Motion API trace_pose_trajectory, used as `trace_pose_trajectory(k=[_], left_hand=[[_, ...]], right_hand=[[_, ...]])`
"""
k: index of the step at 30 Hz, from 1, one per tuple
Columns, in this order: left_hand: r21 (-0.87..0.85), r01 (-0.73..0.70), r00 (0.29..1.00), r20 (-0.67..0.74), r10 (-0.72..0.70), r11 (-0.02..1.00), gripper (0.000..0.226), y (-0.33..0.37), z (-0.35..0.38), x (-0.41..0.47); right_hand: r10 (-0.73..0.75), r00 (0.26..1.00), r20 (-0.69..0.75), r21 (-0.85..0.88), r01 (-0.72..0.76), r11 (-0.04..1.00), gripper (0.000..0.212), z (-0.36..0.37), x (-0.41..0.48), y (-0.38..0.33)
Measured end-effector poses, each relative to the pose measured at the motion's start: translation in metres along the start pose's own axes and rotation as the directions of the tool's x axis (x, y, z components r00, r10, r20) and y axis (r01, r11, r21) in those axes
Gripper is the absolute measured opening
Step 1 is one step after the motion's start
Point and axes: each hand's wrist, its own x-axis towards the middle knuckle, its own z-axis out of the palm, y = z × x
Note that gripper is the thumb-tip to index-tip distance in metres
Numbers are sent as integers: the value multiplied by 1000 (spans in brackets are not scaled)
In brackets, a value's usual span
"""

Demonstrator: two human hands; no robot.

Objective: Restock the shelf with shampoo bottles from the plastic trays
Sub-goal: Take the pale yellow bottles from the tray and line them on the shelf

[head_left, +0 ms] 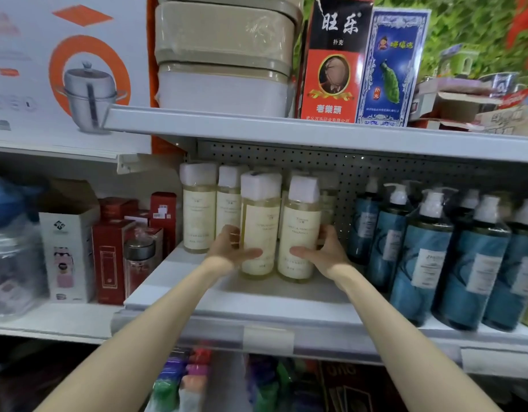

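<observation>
2 clear plastic shampoo bottles, pale yellow liquid, white caps, cream labels, stand upright side by side on the white metal shelf, set back from its front edge. Cannot tell if the bases fully rest on it.

Left bottle: left hand grips it, thumb across the lower front, fingers curled round its left side. Right bottle: right hand grips it the same way, mirrored.

Just behind the left hand: rear bottles of the same type, upright, at least 2 in view, in front of the grey pegboard back panel.

Right of the right hand: row of blue pump bottles with white pump heads, upright.

Left of the left hand, on the neighbouring shelf: red cartons, a glass jar with a metal lid, a white carton.

Above both hands: upper shelf carrying stacked beige lidded containers and a red-and-black card box.
</observation>
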Motion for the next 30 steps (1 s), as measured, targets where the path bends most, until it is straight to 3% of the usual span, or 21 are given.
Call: trace_pose_trajectory(k=[3,6,14,23,30], left_hand=[[-3,-8,999,41,9,1000,85,-3,3,0],[85,7,1000,-21,-5,996,100,-1,9,-1],[72,-15,997,-68,20,997,70,-2,11,10],[96,-23,997,-65,29,995,78,-9,17,21],[104,-50,992,-106,61,993,57,-4,21,25]], right_hand=[[-4,1000,7,-17,4,1000,86,2,1,1],[-12,1000,26,-81,14,997,93,2,0,1],[0,1000,-17,-114,-2,994,86,3,7,6],[-9,1000,-15,-121,7,993,80,3,15,11],[-26,999,-40,-111,21,994,74,5,27,16]])
